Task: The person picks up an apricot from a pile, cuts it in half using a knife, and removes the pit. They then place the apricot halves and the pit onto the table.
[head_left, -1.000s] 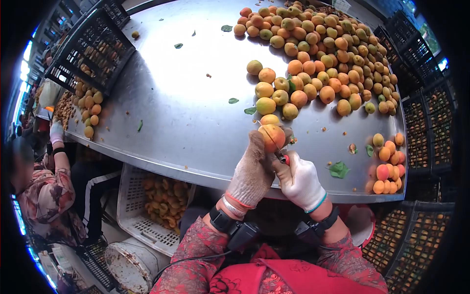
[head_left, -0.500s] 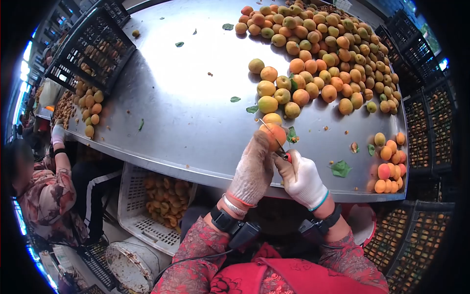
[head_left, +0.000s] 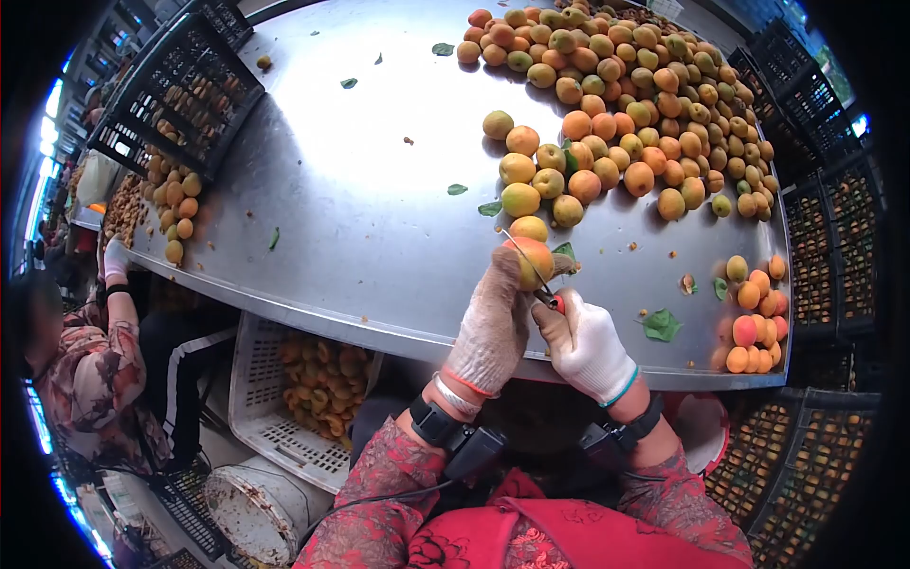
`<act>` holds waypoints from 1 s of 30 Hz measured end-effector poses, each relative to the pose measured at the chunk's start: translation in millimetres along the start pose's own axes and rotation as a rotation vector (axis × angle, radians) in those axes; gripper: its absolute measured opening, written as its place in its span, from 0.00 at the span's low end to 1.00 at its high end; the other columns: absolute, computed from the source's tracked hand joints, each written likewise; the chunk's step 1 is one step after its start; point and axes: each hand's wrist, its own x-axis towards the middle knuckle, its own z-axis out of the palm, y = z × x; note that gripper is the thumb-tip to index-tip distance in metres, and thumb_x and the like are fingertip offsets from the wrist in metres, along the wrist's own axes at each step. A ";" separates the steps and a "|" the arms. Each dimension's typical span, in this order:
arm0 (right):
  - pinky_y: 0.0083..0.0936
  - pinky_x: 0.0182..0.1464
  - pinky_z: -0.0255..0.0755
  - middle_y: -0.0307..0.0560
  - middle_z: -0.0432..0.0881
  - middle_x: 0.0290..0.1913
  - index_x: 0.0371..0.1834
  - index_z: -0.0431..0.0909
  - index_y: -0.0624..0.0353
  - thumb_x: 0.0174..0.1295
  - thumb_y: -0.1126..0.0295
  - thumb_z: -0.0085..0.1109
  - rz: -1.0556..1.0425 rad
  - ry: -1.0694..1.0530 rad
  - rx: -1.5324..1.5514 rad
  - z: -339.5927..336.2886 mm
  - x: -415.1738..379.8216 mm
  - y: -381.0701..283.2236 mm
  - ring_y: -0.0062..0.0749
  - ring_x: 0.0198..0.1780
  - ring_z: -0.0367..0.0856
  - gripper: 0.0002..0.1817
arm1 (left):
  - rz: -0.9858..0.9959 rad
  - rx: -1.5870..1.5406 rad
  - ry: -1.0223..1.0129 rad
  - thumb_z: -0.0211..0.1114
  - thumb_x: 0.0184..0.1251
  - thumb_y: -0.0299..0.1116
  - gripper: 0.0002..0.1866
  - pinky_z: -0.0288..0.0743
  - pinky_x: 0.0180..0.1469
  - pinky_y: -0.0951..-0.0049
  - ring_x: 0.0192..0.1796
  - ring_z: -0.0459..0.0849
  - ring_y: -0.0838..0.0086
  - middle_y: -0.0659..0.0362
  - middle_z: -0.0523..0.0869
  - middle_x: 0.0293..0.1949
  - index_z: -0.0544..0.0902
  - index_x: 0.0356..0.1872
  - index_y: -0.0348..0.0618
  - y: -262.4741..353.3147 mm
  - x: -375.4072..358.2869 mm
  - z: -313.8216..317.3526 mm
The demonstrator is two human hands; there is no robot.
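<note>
1. Basically, left hand (head_left: 493,322): gloved, fingers curled around an apricot (head_left: 534,261) at its 1 o'clock; fingertips mostly hidden behind the fruit.
2. Right hand (head_left: 588,349): gloved, fist closed on a knife (head_left: 559,302). Red handle mostly covered; thin blade lies across the apricot towards 11 o'clock. Cut depth: can't tell.
3. Loose apricot (head_left: 528,227) at 12 o'clock, partly masked by the held one; contact unclear. Leaf (head_left: 565,253) partly behind left fingers.
4. Fruit pile (head_left: 654,123) at 1 o'clock on the metal table (head_left: 379,237); lower layers buried. Small fruit cluster (head_left: 758,313) at 3.
5. White crate (head_left: 254,379) at 8, holding fruit pieces (head_left: 325,389); table edge hides its far end.
6. Basin (head_left: 700,429) between 4 and 5, half covered by right arm and table; contents unreadable.
7. Co-worker (head_left: 90,389) near 9, hand partly obscured. Black crate (head_left: 185,100) at 10, tilted.
</note>
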 end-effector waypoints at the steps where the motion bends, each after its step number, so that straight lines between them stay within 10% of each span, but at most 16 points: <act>1: 0.38 0.28 0.71 0.59 0.78 0.23 0.37 0.72 0.66 0.72 0.63 0.56 0.024 -0.030 0.055 -1.6 -0.3 -0.1 0.59 0.27 0.81 0.15 | 0.000 0.001 0.000 0.49 0.74 0.65 0.38 0.75 0.62 0.62 0.56 0.82 0.61 0.45 0.82 0.53 0.70 0.63 0.35 0.1 0.5 -2.7; 22: 0.40 0.35 0.78 0.63 0.82 0.29 0.45 0.73 0.66 0.68 0.68 0.58 0.061 -0.023 0.147 -4.7 1.6 0.3 0.59 0.35 0.84 0.11 | -0.087 -0.219 -0.067 0.56 0.75 0.56 0.31 0.73 0.63 0.64 0.55 0.81 0.65 0.50 0.83 0.51 0.70 0.63 0.38 7.2 1.7 -1.6; 30: 0.44 0.34 0.76 0.64 0.82 0.29 0.46 0.72 0.66 0.66 0.70 0.59 -0.017 -0.068 0.051 -13.1 5.3 4.0 0.60 0.35 0.83 0.12 | 0.039 0.210 -0.041 0.64 0.67 0.24 0.26 0.73 0.58 0.76 0.55 0.78 0.76 0.57 0.78 0.54 0.69 0.66 0.40 13.6 -3.0 -3.7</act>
